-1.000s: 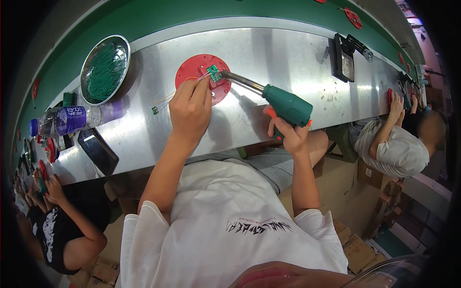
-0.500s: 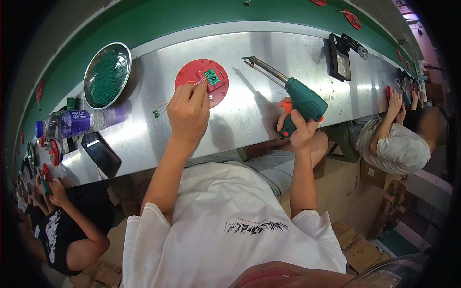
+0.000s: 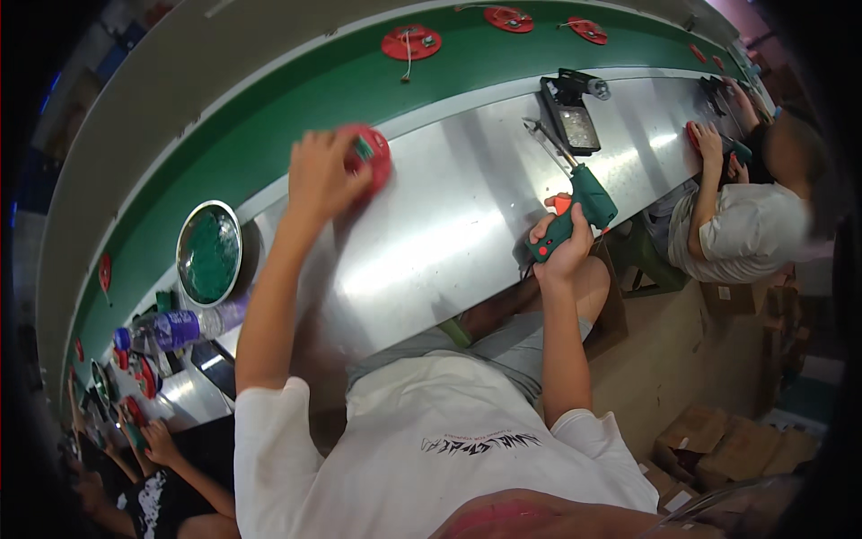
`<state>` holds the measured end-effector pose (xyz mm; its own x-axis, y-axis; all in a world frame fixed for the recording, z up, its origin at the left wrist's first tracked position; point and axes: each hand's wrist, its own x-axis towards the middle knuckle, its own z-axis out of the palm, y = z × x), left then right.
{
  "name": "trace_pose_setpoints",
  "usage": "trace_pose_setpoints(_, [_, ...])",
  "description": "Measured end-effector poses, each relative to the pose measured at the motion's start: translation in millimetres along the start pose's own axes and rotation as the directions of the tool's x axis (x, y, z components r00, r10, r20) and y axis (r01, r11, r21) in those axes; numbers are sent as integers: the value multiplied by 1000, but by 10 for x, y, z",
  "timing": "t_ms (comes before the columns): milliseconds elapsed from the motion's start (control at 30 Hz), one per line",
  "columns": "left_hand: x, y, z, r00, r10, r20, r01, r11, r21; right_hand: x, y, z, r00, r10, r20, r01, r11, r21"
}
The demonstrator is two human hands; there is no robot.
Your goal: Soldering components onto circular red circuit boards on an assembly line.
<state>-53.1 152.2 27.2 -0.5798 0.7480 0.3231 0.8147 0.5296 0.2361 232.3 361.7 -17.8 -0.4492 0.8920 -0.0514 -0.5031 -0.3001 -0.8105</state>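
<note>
Carried from the middle of the metal bench [image 3: 431,260], the red disc [image 3: 381,154] is now up at the bench's far edge beside the green strip [image 3: 323,94], with the left hand [image 3: 323,175] reaching after it. Nearest me, the right hand [image 3: 567,242] wraps its fingers closed around the pistol grip of the soldering gun [image 3: 590,198], hot end pointing away, presumably to keep it clear of the body; I can't tell whether the trigger is pressed. Further left, the bowl [image 3: 182,260] of green strands [image 3: 212,256] stands close, likely for easy reach. Beyond, the left fingers and thumb spread partway and pinch the disc by its side, perhaps sparing the small green circuit board [image 3: 363,149] on it. The black stand [image 3: 575,126] sits just beside the gun's tip, and wired red discs [image 3: 411,42] rest spaced along the strip.
</note>
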Motion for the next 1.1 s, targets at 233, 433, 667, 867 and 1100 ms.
trace_pose_setpoints(233, [1997, -447, 801, 987, -128, -99, 149, 958, 246, 30, 79, 47, 997, -74, -12, 73, 996, -48])
trace_pose_setpoints(433, [3057, 172, 1323, 955, -286, -76, 282, 958, -57, 72, 63, 133, 990, -82, -114, 72, 994, -88])
trace_pose_setpoints(667, [2824, -48, 1521, 959, -274, -77, 254, 945, -207, 41, 103, 87, 994, -52, -94, 44, 995, -86])
trace_pose_setpoints(867, [2088, -219, 1022, 981, -63, -182, -19, 909, -416, 1, 62, 72, 995, -50, -80, 49, 999, -18])
trace_pose_setpoints(1100, [189, 170, -105, 970, -242, -30, 168, 752, -637, 39, 77, -2, 999, 23, -28, -26, 994, -111])
